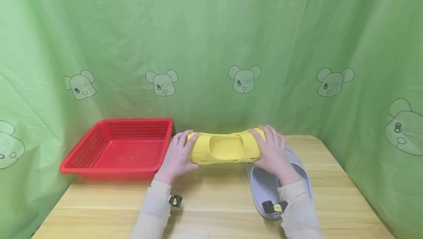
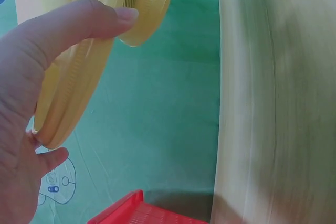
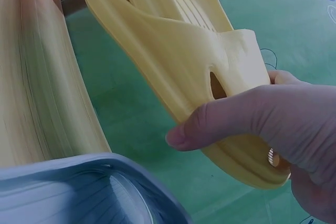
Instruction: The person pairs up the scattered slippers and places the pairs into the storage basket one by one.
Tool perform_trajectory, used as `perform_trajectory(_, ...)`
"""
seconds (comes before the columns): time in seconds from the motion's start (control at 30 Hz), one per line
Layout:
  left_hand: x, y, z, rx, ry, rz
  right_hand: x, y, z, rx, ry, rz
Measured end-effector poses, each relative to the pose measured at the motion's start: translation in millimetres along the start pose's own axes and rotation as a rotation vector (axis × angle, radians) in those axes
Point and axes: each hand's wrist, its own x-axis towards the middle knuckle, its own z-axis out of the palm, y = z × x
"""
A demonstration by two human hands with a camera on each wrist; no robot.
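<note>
Both hands hold yellow slippers (image 1: 226, 147) crosswise above the table; they look like a pair fitted together toe to heel. At the left end, my left hand (image 1: 176, 154) grips them, its thumb (image 2: 100, 17) lying across the sole edge in the left wrist view. Around the right end curls my right hand (image 1: 272, 154). In the right wrist view its thumb (image 3: 210, 124) presses the side of a slipper by a slot in the strap. Below the right forearm a pale grey slipper (image 1: 264, 184) lies on the table, partly hidden; whether it is one or two I cannot tell.
A red plastic basket (image 1: 115, 171) with mesh walls stands at the table's left back. The wooden table (image 1: 211, 209) ends in front of a green curtain (image 1: 205, 40) printed with bear heads, which hangs behind and on both sides.
</note>
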Motion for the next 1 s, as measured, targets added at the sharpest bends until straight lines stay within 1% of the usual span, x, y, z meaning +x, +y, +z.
perform_trajectory(0.17,0.0,-0.2,-0.5,-0.005,-0.012,-0.005,0.7,-3.2,-0.3,0.004,0.002,-0.002)
perform_trajectory(0.27,-0.1,0.6,-0.9,-0.023,-0.024,-0.006,1.3,-5.5,0.0,0.003,0.002,-0.01)
perform_trajectory(0.4,0.0,2.9,-1.6,-0.045,-0.062,-0.011,2.4,-8.8,2.0,-0.003,0.005,-0.028)
perform_trajectory(0.5,0.1,3.3,-1.2,-0.051,-0.077,-0.014,2.4,-10.4,3.4,-0.001,-0.001,-0.032)
perform_trajectory(0.83,0.3,3.0,0.0,-0.064,-0.055,-0.008,2.6,-11.7,3.9,0.006,-0.015,-0.018)
perform_trajectory(1.0,-0.1,3.3,-0.3,-0.071,-0.06,-0.015,2.7,-12.8,3.7,0.01,-0.016,-0.016)
